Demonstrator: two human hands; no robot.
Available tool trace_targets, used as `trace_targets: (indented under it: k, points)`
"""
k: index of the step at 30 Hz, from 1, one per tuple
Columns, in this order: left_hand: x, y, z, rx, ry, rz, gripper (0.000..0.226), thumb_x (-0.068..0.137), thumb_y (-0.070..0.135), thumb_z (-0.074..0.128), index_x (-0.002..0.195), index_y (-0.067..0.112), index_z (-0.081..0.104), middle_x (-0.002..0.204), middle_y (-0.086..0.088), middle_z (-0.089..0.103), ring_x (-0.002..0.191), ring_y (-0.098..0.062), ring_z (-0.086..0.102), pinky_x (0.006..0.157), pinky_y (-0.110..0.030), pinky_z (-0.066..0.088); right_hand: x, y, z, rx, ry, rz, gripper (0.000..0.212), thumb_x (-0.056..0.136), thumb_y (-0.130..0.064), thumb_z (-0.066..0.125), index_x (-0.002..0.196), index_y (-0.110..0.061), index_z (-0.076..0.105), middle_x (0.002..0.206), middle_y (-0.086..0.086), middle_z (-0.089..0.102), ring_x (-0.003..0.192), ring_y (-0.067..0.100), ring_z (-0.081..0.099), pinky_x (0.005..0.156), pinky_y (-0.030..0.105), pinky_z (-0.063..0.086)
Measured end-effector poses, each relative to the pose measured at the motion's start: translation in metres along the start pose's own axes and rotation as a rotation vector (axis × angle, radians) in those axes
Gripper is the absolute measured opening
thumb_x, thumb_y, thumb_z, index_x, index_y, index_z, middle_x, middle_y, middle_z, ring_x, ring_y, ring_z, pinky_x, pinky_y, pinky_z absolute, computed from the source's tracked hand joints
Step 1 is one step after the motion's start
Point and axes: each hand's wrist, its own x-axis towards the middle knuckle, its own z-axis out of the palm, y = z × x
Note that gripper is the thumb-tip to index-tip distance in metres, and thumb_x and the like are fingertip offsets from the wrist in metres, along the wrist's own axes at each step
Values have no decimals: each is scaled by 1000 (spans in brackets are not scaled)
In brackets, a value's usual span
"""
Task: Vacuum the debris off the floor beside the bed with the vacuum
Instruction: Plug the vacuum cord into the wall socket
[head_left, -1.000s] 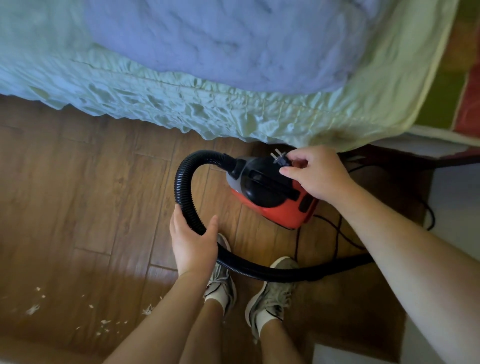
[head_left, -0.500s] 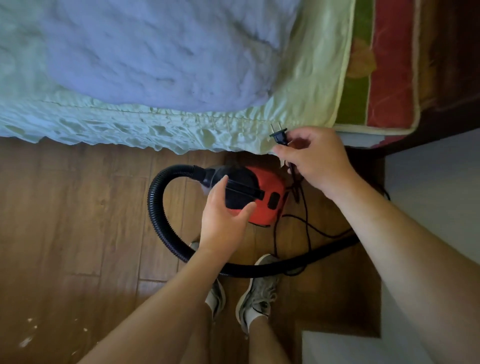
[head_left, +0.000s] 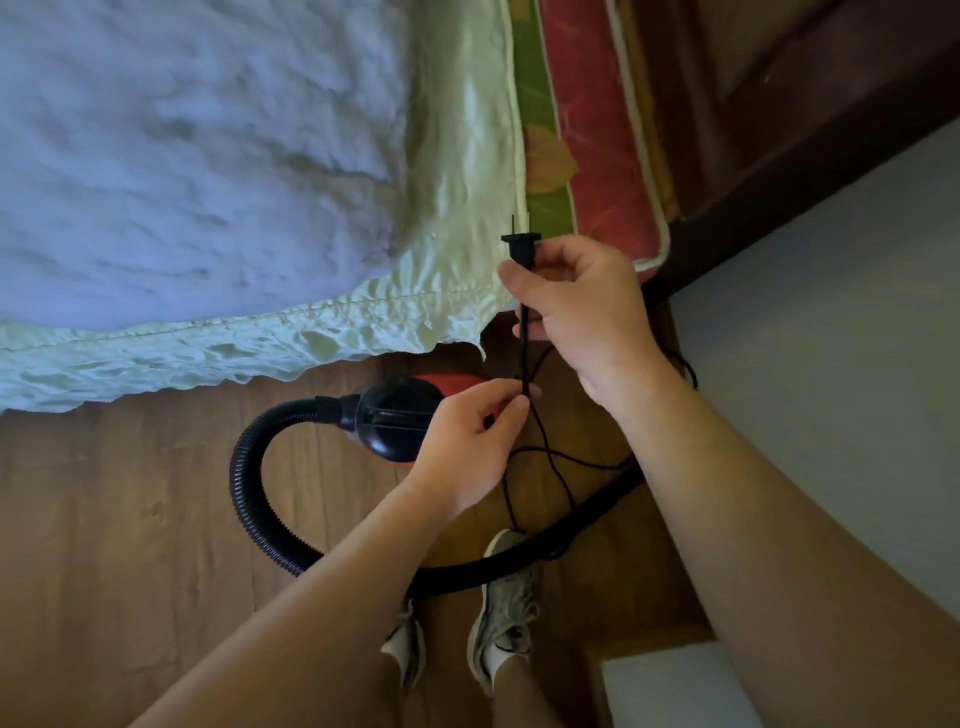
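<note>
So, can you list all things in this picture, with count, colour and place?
floor: 1, brown wood, lower half
wall: 1, white, right
mattress: 1, red and green, top centre
sheet: 1, pale green, over mattress
blanket: 1, pale blue, on sheet
vacuum: 1, red and black, on floor at sheet edge
hose: 1, black, curving from vacuum
plug: 1, black, prongs up
cord: 1, black, from plug to floor
shoes: 2, grey, bottom centre
left hand: 1, pinches cord above vacuum
right hand: 1, grips cord below plug

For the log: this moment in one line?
phase: setup | right hand: grips cord under plug | left hand: pinches cord | vacuum: floor, beside bed
</note>
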Motion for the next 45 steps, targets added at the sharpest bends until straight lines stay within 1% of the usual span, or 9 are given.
trace_targets:
  k: [4,13,16,18,24,28,31,37,45]
  points:
    - [5,12,1,6,-43,37,20,101,15,58,98,30,72,91,19,74,95,4,68,87,-14,49,-2,-1,-16,58,99,-15,9,87,-18,78,92,-18,71,72,-4,65,62,13,67,65,50,62]
    - [8,37,6,119,-225,136,22,98,16,63,98,38,69,84,9,74,85,-13,70,84,-36,60,-35,-11,-59,137,372,-69,13,86,-21,77,85,-31,70,79,3,62,73,20,64,65,52,61]
    - [5,56,16,145,-299,174,23,99,16,62,95,38,70,82,6,72,83,-17,69,81,-39,59,-54,-17,-82,175,454,-73,11,88,-22,76,88,-30,68,81,3,68,74,16,67,65,44,63]
    - [2,69,28,153,-357,193,22,99,17,61,96,36,71,81,3,72,81,-21,68,78,-41,59,-65,-18,-100,197,518,-71,11,88,-22,75,89,-31,68,76,-8,70,73,10,70,63,34,63]
    - [-7,98,74,197,-515,250,22,99,13,61,95,32,71,76,6,70,72,-11,65,68,-26,53,-102,-13,-157,282,723,-58,13,90,-21,74,90,-32,67,65,-17,68,67,2,68,60,22,56]
    - [-20,109,107,206,-613,254,21,99,11,61,95,28,72,71,7,68,61,0,59,60,-15,46,-128,0,-187,343,833,-32,14,90,-19,73,97,-30,69,66,-12,68,71,8,69,67,31,62]
    - [-29,111,128,202,-680,268,25,99,8,61,92,30,72,68,5,67,60,-4,59,59,-18,47,-146,13,-204,379,905,-8,15,91,-17,73,104,-23,71,73,-8,68,74,12,69,69,37,63]
    - [-46,108,167,263,-792,272,18,100,9,59,98,21,72,69,1,67,60,-3,59,60,-16,47,-181,40,-232,454,1031,18,15,93,-18,69,102,-30,68,86,-6,69,85,14,69,67,24,59]
    - [-72,110,211,261,-882,238,18,100,9,60,104,19,73,74,-6,70,67,-12,64,66,-23,54,-219,65,-263,563,1199,60,14,94,-22,69,104,-31,69,90,-6,68,91,15,68,70,26,60]
